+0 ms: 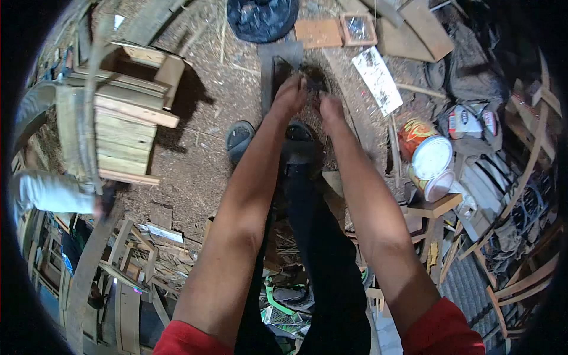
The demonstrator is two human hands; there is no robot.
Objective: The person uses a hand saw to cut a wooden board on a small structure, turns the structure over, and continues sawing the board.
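Observation:
My left hand [289, 94] reaches down in front of my feet, fingers curled together beside a dark flat board [266, 77]. Just to its right is my right hand [330, 109], also with curled fingers, a small gap away from the left. A dark patch lies between and beyond the two hands; whatever the fingers hold there is too dark and small to make out. Below the hands are my sandals [299, 131], close to the board's near end.
Wooden boxwork [124, 127] stands at left, near another person's pale-clothed limb [56, 192]. A black bucket [263, 21], a brick-coloured block [318, 34] and a white speckled board [377, 81] lie ahead. Paint tubs [431, 157] sit at right. Wood scraps and shavings cover the ground.

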